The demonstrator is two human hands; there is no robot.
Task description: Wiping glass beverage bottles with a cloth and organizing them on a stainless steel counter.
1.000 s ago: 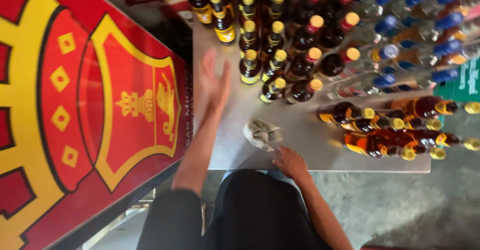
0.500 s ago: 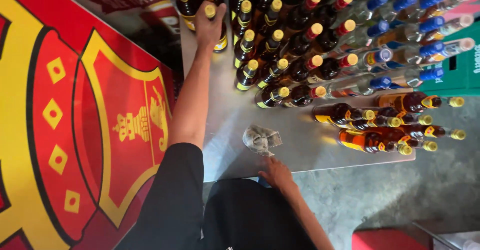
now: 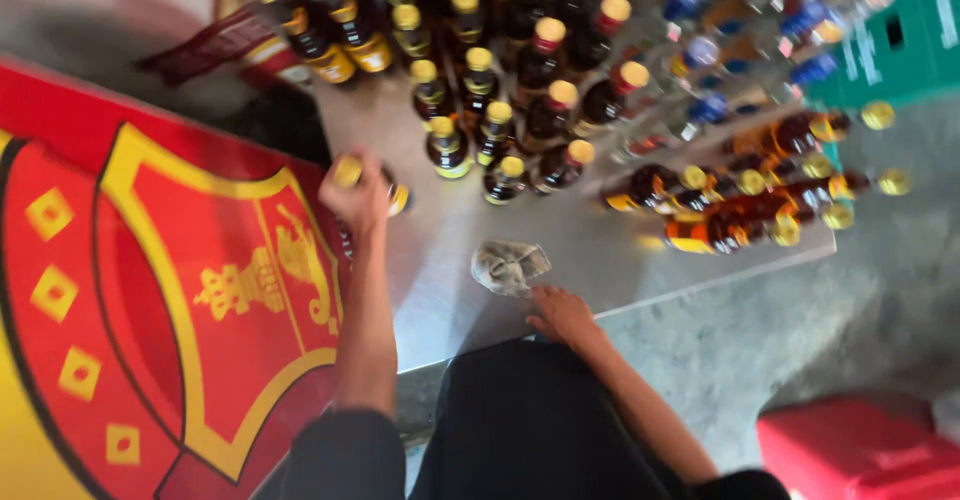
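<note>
Here, at the far left, a big red and yellow panel [image 3: 150, 290] stands along the edge of the grey counter [image 3: 600, 250]; just beside it the left hand [image 3: 355, 195] is lifted above the counter, and its grip is closed around a dark bottle with a yellow cap [image 3: 372, 182], held near the neck and tilted; the picture is blurred, so I cannot tell how firm the hold is. More to the right, a crumpled grey cloth [image 3: 508, 265] lies on the counter; the right hand [image 3: 562, 315] rests at the near edge, very near the cloth and maybe touching it, with the fingers loose and nothing inside them. Behind, many upright bottles [image 3: 520, 90] stand close together; further right some bottles lying on their side [image 3: 740, 205] are at the counter's end, and a green crate [image 3: 900, 30] is beyond them; a red crate [image 3: 860, 445] sits on the floor.

I judge that the held bottle can slip, because the hold is high and the body hangs free; it can also knock the standing bottles, which are packed tight; the lying ones may roll off the edge.
</note>
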